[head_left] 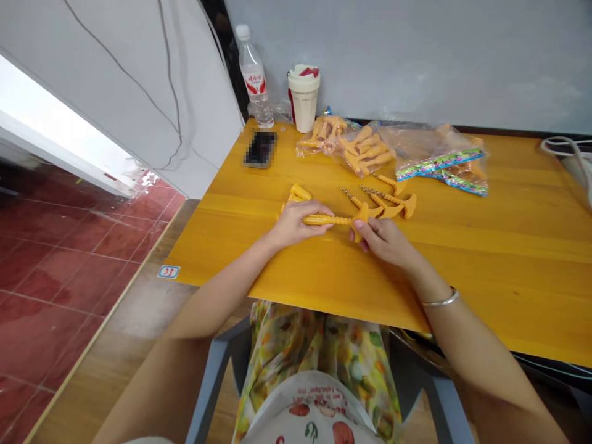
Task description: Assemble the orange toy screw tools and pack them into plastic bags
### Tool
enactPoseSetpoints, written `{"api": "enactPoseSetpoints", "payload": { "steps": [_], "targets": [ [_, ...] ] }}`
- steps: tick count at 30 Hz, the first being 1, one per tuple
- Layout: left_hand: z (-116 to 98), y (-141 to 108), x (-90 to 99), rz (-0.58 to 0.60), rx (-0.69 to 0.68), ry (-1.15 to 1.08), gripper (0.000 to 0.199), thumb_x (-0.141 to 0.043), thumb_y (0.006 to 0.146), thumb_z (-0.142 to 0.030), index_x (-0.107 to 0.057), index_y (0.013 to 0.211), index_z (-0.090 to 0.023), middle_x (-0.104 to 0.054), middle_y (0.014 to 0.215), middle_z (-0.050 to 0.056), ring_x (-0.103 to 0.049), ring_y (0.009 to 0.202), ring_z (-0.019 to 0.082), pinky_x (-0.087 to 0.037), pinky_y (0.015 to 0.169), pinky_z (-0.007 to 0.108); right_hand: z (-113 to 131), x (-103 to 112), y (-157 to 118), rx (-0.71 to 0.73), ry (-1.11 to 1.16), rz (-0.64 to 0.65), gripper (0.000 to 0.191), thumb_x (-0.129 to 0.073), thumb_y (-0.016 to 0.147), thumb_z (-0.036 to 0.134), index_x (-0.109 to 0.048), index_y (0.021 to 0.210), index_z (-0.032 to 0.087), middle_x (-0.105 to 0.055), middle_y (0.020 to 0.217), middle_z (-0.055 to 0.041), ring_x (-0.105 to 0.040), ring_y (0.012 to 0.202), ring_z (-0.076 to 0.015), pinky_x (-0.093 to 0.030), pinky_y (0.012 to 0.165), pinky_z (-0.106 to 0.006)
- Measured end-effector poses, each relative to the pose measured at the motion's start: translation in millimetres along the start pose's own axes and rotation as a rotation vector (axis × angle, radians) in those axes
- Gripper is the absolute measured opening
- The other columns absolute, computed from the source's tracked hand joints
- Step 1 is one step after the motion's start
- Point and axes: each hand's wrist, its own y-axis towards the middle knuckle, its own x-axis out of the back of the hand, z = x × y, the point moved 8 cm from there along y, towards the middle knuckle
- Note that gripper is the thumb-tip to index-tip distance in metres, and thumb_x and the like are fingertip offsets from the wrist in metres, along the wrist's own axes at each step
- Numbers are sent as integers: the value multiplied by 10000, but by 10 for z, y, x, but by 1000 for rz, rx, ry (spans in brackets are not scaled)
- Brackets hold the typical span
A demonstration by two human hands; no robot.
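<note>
Between my two hands a yellow-orange plastic piece with a ribbed shaft (341,220) lies level above the table. My left hand (300,223) is closed round its smooth, thicker left part. At the other end, my right hand (380,239) pinches the wide orange handle (361,214). Just behind my left hand are yellow cone-shaped pieces (300,192), partly covered by it. Several similar orange pieces with ribbed shafts and metal screw tips (386,200) lie on the table beyond my right hand.
Clear bags of orange parts (367,151) lie along the back of the wooden table (509,265), one bag with a colourful strip (439,163). A phone (260,149), a water bottle (256,80) and a lidded cup (304,102) stand or lie at the back left. White cables (567,145) are at right.
</note>
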Motion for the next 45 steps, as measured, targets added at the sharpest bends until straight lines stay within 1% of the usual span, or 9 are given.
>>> {"api": "enactPoseSetpoints", "payload": {
  "steps": [6,11,14,17,20,27,37,41,45],
  "targets": [
    [-168,-23,4,-73,-185,98,151,-665,899,-324,-724,945,-193,-771,838,36,-716,731,133,-543,691,240,-178,-253,-8,-318,573,138,603,-418,928,681,-579,585,212,-358,373,43,-277,335,-80,-213,383,-265],
    [-206,-26,4,-90,-235,113,139,-656,909,-317,-713,952,-197,-769,837,29,-710,725,126,-534,684,239,-132,-344,-18,-373,740,260,587,-433,870,708,-561,579,214,-512,488,-2,-302,321,-67,-247,365,-268],
    [-166,-22,7,-66,-218,138,171,-645,918,-353,-705,945,-195,-761,821,27,-691,722,131,-514,685,251,-138,-167,-5,-309,569,194,684,-314,897,775,-581,604,217,-579,525,-34,-463,398,-118,-390,451,-289],
    [-141,-29,-105,73,-204,258,230,-616,923,-418,-705,911,-207,-727,747,18,-639,710,154,-479,682,286,-257,276,16,-236,122,-122,737,-250,926,776,-631,643,211,-615,550,-53,-585,538,-170,-458,594,-319],
    [-183,-66,-309,267,-227,377,253,-572,936,-416,-705,893,-205,-699,756,35,-600,769,188,-446,702,315,-375,587,-4,-224,-268,-351,615,-321,976,659,-688,772,210,-681,648,-61,-635,642,-212,-453,659,-338],
    [-210,-121,-530,484,-180,479,246,-557,945,-381,-692,956,-177,-677,899,71,-580,905,219,-432,788,331,-410,469,58,-26,-575,-321,268,-499,962,362,-708,969,195,-712,950,-117,-632,873,-254,-466,792,-374],
    [-139,-159,-572,524,-147,400,229,-615,924,-372,-708,1003,-178,-693,933,71,-623,913,231,-451,811,347,-236,308,32,150,-680,-196,303,-481,948,227,-705,1151,227,-675,1139,-124,-533,1066,-309,-429,893,-467],
    [-154,-69,-361,394,-132,306,386,-615,902,-556,-695,1028,-200,-700,957,75,-622,937,235,-453,827,360,-257,274,28,134,-753,-130,448,-479,885,105,-684,1251,263,-652,1234,-119,-512,1137,-335,-412,917,-508],
    [-6,60,300,73,25,306,374,-556,937,-551,-669,895,-196,-696,861,70,-610,845,208,-452,838,371,-298,221,23,131,-768,-79,418,-507,876,118,-721,1195,283,-653,1263,-108,-499,1178,-343,-394,960,-538]
  ]
}}
